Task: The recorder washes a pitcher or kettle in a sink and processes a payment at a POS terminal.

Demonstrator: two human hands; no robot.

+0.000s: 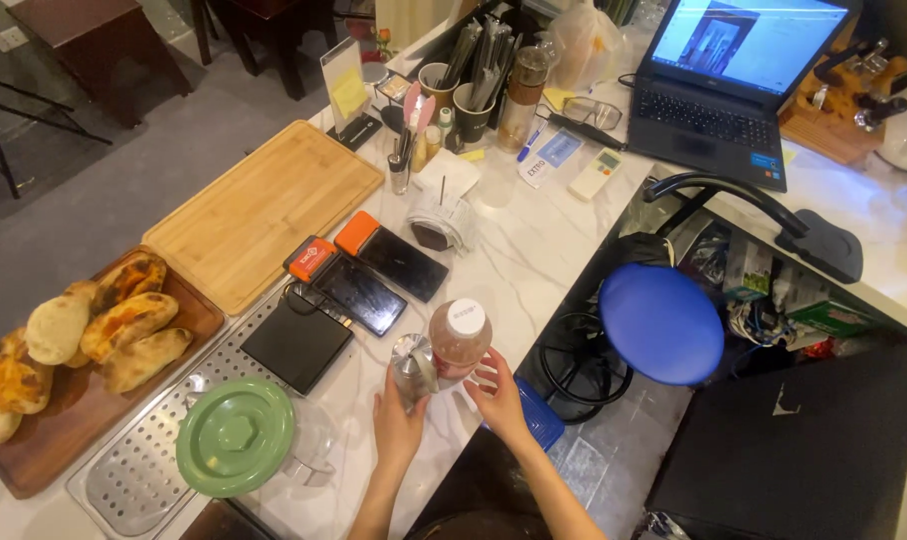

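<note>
My left hand (398, 425) grips a small shiny metal cup (412, 366) that stands on the white marble counter (534, 250). Right beside the cup my right hand (499, 397) holds a clear bottle of reddish-brown liquid with a white cap (459, 342). Bottle and cup touch each other near the counter's front edge. Both forearms come up from the bottom of the view.
To the left lie a green lid (236, 436) on a perforated metal drip tray (134, 470), a black scale (296, 342), two card terminals (359, 270), a bamboo board (259, 208) and a tray of breads (84, 335). A blue stool (662, 322) and a laptop (734, 80) are to the right.
</note>
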